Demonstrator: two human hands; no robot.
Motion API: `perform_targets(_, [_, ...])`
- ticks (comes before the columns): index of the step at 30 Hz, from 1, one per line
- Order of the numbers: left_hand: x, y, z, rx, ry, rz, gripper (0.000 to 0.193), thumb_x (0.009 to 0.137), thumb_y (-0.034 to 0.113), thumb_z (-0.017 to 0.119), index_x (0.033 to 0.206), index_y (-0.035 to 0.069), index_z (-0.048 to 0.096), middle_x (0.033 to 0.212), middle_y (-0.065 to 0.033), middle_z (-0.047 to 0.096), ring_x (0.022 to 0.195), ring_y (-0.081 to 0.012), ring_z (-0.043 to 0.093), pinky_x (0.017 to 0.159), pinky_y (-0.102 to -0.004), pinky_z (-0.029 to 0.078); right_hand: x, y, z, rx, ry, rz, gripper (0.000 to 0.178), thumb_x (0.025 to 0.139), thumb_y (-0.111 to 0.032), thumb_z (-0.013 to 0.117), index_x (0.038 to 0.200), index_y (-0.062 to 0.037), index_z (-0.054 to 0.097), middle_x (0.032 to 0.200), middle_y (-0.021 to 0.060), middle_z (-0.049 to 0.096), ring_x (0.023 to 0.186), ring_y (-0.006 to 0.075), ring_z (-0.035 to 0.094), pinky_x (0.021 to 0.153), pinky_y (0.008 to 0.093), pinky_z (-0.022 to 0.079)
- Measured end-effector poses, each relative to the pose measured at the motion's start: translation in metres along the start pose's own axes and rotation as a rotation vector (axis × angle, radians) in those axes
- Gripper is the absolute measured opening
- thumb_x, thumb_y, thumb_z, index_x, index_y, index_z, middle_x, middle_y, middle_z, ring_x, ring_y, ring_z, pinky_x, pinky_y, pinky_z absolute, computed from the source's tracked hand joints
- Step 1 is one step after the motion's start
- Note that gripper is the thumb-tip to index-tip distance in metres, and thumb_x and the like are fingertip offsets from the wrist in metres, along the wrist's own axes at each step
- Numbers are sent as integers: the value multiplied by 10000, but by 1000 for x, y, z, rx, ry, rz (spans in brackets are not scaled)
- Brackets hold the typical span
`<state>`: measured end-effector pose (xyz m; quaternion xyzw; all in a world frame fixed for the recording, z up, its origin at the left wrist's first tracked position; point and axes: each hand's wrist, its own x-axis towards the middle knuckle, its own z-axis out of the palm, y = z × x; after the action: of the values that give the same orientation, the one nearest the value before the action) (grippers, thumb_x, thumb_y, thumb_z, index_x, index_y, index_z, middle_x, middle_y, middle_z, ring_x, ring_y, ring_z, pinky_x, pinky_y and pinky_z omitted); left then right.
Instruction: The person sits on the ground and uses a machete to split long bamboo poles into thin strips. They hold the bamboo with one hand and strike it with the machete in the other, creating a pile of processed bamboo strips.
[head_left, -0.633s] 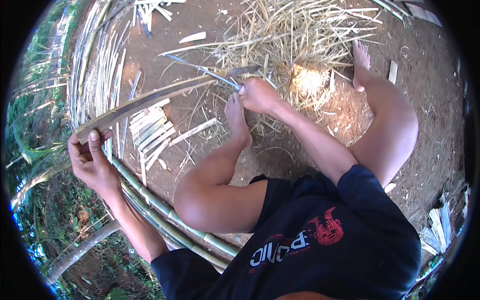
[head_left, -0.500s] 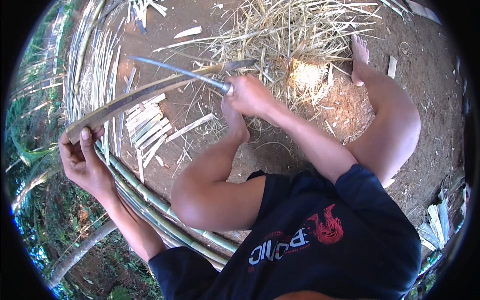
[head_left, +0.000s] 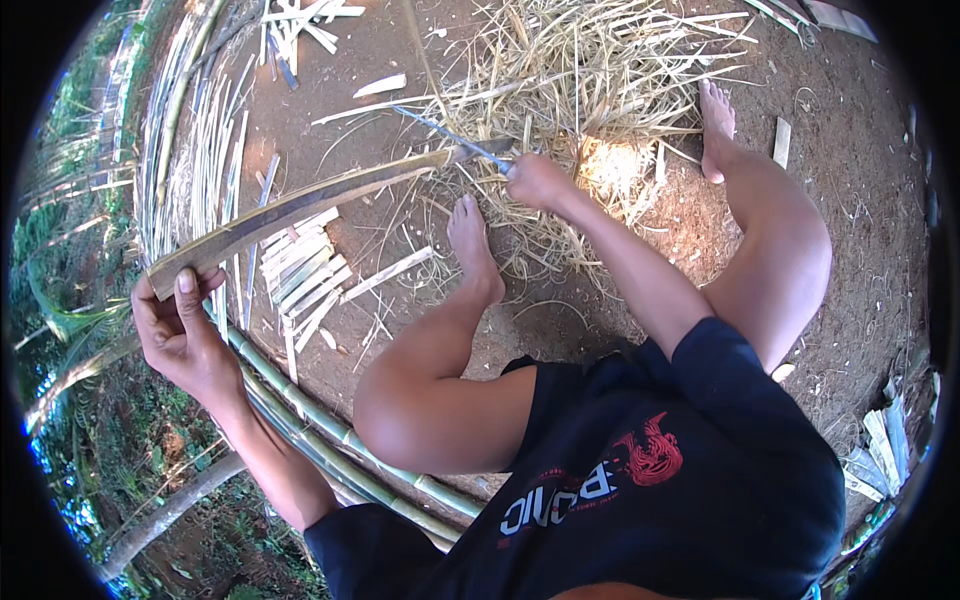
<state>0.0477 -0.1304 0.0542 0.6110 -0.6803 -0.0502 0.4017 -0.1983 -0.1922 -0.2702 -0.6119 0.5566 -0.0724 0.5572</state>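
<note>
Pinched between thumb and fingers, the near-left end of a long split bamboo strip [head_left: 300, 212] rests in my left hand [head_left: 192, 338]. The strip runs up and rightward, its far end over a heap of shavings [head_left: 570, 75]. My right hand [head_left: 540, 185] is closed round the handle of a knife [head_left: 445, 130], most of the handle hidden in the fist. Its narrow blade points up-left and crosses close to the strip's far end; whether it touches cannot be made out. A thin pale sliver [head_left: 422, 60] rises from near the blade.
Short bamboo slats [head_left: 305, 275] lie in a stack below the strip. Long thin splints [head_left: 208, 150] line the left side, and green bamboo poles [head_left: 375, 450] curve past my left knee. My bare feet [head_left: 475, 235] stand on the dirt near the shavings.
My right hand and the knife have slid rightward toward the strip's far end. A thin sliver now stands up near the blade. My left hand keeps its pinch, a little lower and farther right.
</note>
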Motion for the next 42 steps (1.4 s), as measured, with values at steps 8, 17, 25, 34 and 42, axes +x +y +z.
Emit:
perform_targets(8, [10,-9,-4,39,17,-22,203,950,109,600,1081,-44,575,901,-123,666,770,-165,663,728,-302,570,3,9,12,-16,64,-97,215,885,-99,517,1007,6,659,702,142,615,607,208,597,567,344,517])
perform_targets(17, [14,-27,-12,81,17,-45,192,957,121,590,1081,-25,574,916,-107,653,789,-155,656,733,-285,571,-15,-24,20,29,111,-83,224,800,-137,592,972,-34,691,791,174,669,723,287,668,738,415,557])
perform_targets(25, [29,-23,-8,134,-20,-63,196,969,135,575,1099,-11,580,940,-77,634,817,-148,639,769,-283,542,36,74,25,-35,188,115,249,853,-169,567,996,1,678,873,257,675,792,348,681,750,450,544])
perform_targets(34, [37,-53,-27,-30,-114,-85,130,967,114,570,1038,6,586,909,-86,637,807,-144,641,760,-297,563,22,86,35,-182,143,31,234,812,-167,583,911,19,687,794,224,673,745,359,679,688,445,553])
perform_targets(42, [40,-65,-39,19,8,-150,316,981,180,558,1216,-28,519,954,-73,582,826,-129,579,763,-263,493,37,76,74,17,151,-15,298,820,-252,610,1024,-49,686,947,193,683,861,298,677,772,429,530])
